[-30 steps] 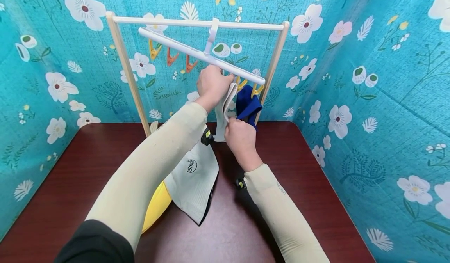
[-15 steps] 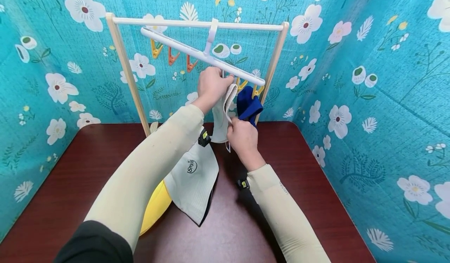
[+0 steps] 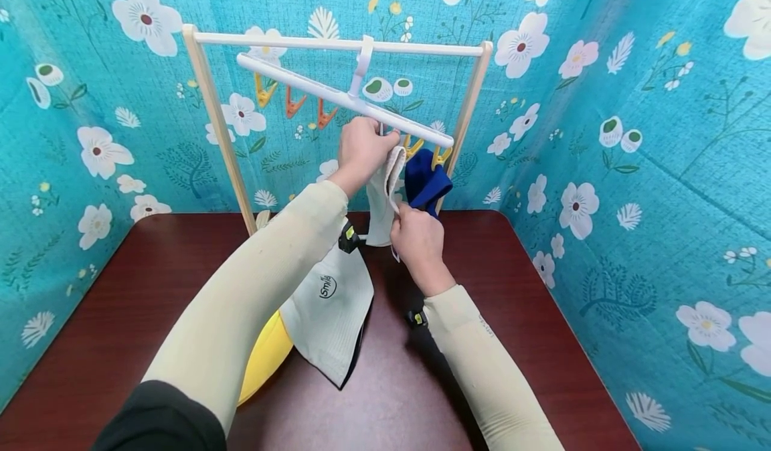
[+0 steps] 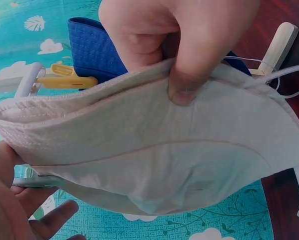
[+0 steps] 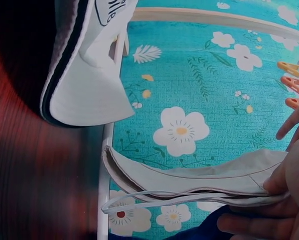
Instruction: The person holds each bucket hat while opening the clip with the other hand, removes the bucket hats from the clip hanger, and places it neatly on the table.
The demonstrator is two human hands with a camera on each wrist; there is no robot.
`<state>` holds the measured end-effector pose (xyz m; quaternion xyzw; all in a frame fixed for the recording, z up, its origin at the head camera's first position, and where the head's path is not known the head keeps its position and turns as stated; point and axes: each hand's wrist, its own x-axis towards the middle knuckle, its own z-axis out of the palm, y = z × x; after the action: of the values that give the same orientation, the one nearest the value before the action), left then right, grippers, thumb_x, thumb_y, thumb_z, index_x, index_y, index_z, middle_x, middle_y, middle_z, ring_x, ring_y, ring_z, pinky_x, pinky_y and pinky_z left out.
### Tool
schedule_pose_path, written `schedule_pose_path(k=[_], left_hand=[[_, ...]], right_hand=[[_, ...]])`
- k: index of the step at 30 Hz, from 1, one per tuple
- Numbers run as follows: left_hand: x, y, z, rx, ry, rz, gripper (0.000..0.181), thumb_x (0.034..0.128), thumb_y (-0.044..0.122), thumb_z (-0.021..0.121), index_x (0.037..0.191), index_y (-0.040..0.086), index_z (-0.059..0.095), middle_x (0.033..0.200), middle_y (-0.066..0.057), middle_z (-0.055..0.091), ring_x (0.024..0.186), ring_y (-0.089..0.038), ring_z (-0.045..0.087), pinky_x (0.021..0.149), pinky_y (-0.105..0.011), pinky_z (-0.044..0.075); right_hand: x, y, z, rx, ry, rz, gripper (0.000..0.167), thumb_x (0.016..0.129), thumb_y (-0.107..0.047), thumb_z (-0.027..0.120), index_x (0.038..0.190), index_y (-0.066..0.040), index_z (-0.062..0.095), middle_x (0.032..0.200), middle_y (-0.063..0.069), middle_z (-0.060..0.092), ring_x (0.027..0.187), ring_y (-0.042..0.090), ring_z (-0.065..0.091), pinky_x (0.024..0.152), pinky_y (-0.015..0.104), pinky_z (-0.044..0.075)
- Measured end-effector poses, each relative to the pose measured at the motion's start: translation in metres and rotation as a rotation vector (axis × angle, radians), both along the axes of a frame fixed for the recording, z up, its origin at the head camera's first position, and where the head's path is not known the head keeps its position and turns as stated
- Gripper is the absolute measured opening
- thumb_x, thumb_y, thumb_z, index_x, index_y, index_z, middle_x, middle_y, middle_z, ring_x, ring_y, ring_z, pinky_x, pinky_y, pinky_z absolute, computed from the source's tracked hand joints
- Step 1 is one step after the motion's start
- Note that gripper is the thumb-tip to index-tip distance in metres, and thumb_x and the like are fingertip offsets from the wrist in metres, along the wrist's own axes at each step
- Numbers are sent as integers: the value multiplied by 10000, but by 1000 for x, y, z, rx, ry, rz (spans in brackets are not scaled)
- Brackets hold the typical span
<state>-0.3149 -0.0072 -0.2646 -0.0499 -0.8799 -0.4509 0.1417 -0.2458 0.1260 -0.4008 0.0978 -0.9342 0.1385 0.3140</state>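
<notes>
A white cloth hat, folded, with a thin cord loop, hangs below the sloping white hanger. My left hand holds its upper end just under the hanger bar; in the left wrist view the thumb lies on the hat's edge. Lower down, my right hand pinches the rim, its thumb on the outside. A blue stitched cloth piece hangs to the right from a yellow clip. Whether a clip sits under my left hand, I cannot tell.
A wooden rack carries the hanger. Yellow and orange clips hang on its left half. A white hat with lettering and something yellow lie on the dark red table. A blue floral cloth stands behind.
My right hand has shifted slightly right and down, still pinching the rim. The left hand stays almost in place. The cord loop now shows below the right hand.
</notes>
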Motion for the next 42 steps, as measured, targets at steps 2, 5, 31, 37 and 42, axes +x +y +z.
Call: schedule_pose_path(k=[2, 5, 31, 37, 42], left_hand=[[0, -1, 0, 8, -9, 0, 492, 955, 433, 683, 625, 164, 436, 530, 38, 318, 460, -148, 342, 440, -280, 266], [0, -1, 1, 10, -14, 2, 494, 953, 435, 686, 623, 166, 435, 528, 39, 318, 462, -149, 340, 441, -279, 268], [1, 0, 4, 7, -33, -8, 501, 968, 411, 679, 598, 161, 452, 497, 50, 326, 454, -143, 363, 441, -271, 283], [2, 1, 5, 3, -48, -13, 505, 976, 413, 668, 605, 163, 434, 517, 38, 319, 452, -143, 345, 444, -277, 277], [3, 0, 5, -6, -27, -9, 502, 977, 407, 666, 604, 161, 438, 517, 36, 324, 452, -144, 340, 443, -278, 268]], right_hand=[[1, 1, -1, 4, 9, -5, 205, 961, -125, 596, 757, -140, 601, 545, 44, 548, 465, 213, 533, 399, 382, 400], [1, 2, -2, 17, 31, -13, 206, 963, -117, 585, 758, -138, 593, 541, 50, 549, 457, 222, 534, 389, 383, 393], [12, 3, -3, 32, 77, -36, 219, 949, -93, 588, 731, -99, 591, 515, 64, 502, 425, 229, 497, 374, 378, 393], [14, 5, -3, 21, 94, -42, 219, 934, -71, 593, 718, -102, 592, 513, 66, 504, 429, 237, 500, 377, 372, 382], [14, 4, -5, 15, 105, -28, 223, 938, -75, 585, 716, -99, 588, 510, 66, 496, 426, 239, 497, 372, 369, 376]])
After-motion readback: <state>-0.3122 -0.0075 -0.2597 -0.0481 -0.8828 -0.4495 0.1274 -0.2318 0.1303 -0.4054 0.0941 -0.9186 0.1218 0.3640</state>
